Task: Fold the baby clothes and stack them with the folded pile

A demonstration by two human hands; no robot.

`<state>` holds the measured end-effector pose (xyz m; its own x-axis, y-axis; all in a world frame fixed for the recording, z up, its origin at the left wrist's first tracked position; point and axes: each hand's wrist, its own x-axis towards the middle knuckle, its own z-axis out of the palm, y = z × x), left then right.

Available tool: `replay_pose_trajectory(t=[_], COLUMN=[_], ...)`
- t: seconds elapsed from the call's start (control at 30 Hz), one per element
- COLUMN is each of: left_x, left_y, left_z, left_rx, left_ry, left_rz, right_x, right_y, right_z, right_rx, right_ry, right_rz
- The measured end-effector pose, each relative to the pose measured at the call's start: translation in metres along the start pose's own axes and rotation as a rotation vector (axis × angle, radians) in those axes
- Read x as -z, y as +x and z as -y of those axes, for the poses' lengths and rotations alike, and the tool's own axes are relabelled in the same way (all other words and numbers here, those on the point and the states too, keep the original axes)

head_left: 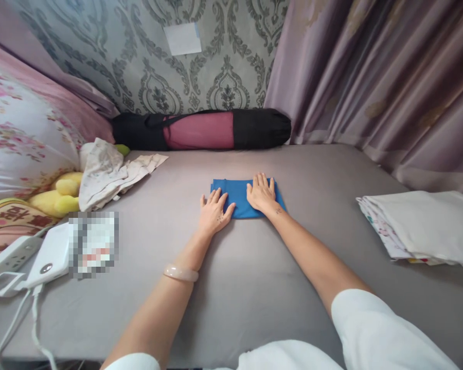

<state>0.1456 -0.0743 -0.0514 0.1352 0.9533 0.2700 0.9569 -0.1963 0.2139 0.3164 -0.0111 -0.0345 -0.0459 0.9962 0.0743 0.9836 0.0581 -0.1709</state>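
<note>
Grey sheet point(324, 177), with a folded blue cloth point(239, 192) under two flat hands.
On that sheet, a long black-and-pink bag point(200, 131) lies along the wall; nearer, the cloth lies flat beneath both palms. The right hand point(261, 195) covers its right part, fingertips at the far edge; the left hand point(213, 213) overlaps its left end, little finger beyond the edge. All fingers are outstretched, grasping nothing, with bare cloth between the thumbs.
</note>
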Motion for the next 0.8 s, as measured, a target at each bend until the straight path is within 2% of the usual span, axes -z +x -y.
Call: replay_pose_trajectory(t=[0.1,0.23,0.4,0.47,0.63,0.8], left_x=[-0.002,-0.001,0.002,0.003,0.003,0.002], left_y=[0.000,0.000,0.001,0.000,-0.001,0.000], left_z=[0.001,0.001,0.000,-0.001,-0.001,0.000], left_rx=[-0.003,-0.004,0.007,0.007,0.003,0.008], left_ry=[0.002,0.005,0.006,0.006,0.001,0.002], left_rz=[-0.006,-0.003,0.019,0.022,0.027,0.031], right_x=[-0.005,-0.010,-0.004,0.000,0.004,-0.004], right_y=[-0.002,-0.003,-0.002,-0.001,-0.001,-0.001], right_z=[-0.007,-0.007,-0.008,-0.013,-0.031,-0.041], right_rx=[-0.016,-0.015,-0.011,-0.017,-0.081,-0.104], right_ry=[-0.016,-0.015,0.035,0.064,0.025,0.034], right_rz=[0.039,0.024,0.057,0.069,-0.037,0.017])
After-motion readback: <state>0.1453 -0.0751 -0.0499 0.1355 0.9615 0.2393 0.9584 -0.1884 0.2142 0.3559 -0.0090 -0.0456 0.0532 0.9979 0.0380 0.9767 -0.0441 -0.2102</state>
